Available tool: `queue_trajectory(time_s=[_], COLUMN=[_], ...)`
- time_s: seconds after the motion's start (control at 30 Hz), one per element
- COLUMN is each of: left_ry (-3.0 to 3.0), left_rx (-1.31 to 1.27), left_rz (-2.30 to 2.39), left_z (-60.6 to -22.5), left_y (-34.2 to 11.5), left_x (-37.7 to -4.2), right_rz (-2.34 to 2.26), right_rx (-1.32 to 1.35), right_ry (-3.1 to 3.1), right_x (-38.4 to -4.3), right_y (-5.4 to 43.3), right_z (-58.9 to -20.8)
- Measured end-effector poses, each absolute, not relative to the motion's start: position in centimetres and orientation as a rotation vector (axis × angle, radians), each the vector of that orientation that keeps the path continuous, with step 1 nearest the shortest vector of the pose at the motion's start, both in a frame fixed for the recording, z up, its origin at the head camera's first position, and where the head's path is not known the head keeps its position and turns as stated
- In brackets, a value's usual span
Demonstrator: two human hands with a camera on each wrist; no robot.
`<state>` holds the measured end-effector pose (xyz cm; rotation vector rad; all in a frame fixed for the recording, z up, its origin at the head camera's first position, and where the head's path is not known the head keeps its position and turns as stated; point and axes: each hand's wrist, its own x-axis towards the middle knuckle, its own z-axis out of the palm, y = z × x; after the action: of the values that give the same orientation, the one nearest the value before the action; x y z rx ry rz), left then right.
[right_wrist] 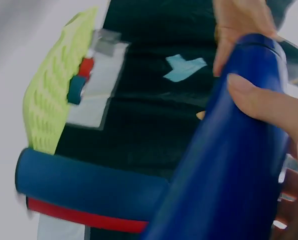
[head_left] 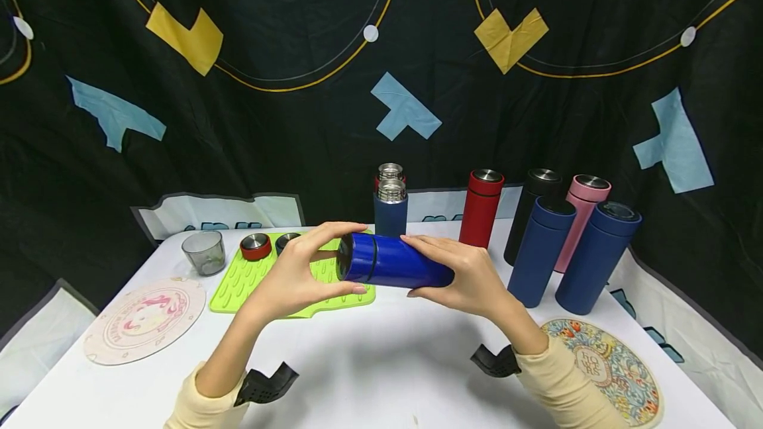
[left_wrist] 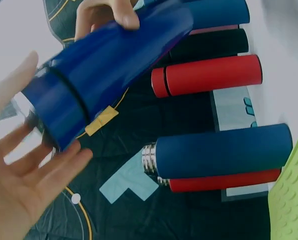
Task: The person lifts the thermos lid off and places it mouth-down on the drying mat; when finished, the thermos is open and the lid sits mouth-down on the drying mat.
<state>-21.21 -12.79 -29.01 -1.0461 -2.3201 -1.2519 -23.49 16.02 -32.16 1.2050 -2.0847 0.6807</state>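
A black fabric backdrop (head_left: 286, 144) fills the upper frame; below it extends a white bench (head_left: 393, 349). A lime-green ribbed mat (head_left: 238, 286) lies left of centre, a pink printed round mat (head_left: 146, 323) at lower left, and a multicoloured floral round mat (head_left: 620, 363) at lower right. A glossy blue cylindrical bottle (head_left: 393, 263) with a black ring is held nearly horizontal, above the bench, at frame centre. The right hand (head_left: 461, 273) grasps its body; the left hand (head_left: 298, 277) has its fingers spread loosely around the ringed end, and whether they touch it cannot be told. Matte blue, black, pink and red capped bottles stand at right; an uncapped blue bottle (head_left: 391, 214) stands at centre. A transparent grey cup (head_left: 204, 253) stands at left, near a red steel-topped cap (head_left: 255, 247) on the lime-green mat.
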Motion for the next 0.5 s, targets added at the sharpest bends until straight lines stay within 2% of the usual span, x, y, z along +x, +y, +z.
queue_trajectory(time_s=[0.23,0.5], left_ry=[-2.263,-2.205], left_rx=[-1.342,-1.384], left_rz=[-1.168,-1.164], left_z=[-28.83,-28.66], left_y=[-13.37,-13.28], left_x=[-21.45,-21.43], right_rz=[0.911,0.920], right_rx=[1.308,1.301], right_ry=[-2.244,-2.232], right_x=[-23.60,-23.56], right_y=[17.12,17.01], right_z=[-31.72,-31.72])
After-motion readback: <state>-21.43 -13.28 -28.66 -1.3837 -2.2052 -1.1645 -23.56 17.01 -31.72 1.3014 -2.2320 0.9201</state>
